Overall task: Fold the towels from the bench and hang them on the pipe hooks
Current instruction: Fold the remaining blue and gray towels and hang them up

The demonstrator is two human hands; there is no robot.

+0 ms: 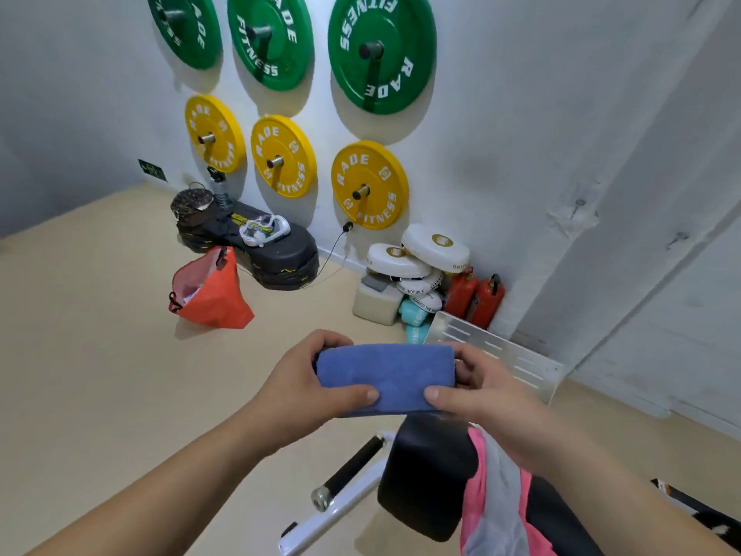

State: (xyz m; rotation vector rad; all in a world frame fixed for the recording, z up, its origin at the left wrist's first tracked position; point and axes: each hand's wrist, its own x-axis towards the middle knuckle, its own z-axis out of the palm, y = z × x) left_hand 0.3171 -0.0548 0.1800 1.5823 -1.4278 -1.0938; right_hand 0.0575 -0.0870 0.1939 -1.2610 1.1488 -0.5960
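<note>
Far to our left, an orange bag (208, 292) sits slumped and open-mouthed on the beige floor. Just behind it a stack of black weight plates (276, 258) lies against the wall, with a white pair of shoes on top.

Our left hand (304, 379) grips the left end of the blue towel (385, 379), thumb pressed flat on its near face and fingers curled round behind the far edge. The towel is folded into a compact rectangle and we hold it in the air at chest height, above the head of the bench (425, 475). Beyond it, yellow plates (369, 184) and green plates (381, 50) hang on pegs on the white wall, and white round pads (417, 258) are piled on the floor below them.

Our right hand (477, 391) pinches the towel's right end the same way, thumb on the front and fingers wrapped behind. Two red fire extinguishers (477, 294) stand against the wall past that hand, beside a slotted metal panel (493, 355) that leans near them. Below our right wrist, a pink and grey towel (497, 495) lies draped unfolded across the black bench pad.
</note>
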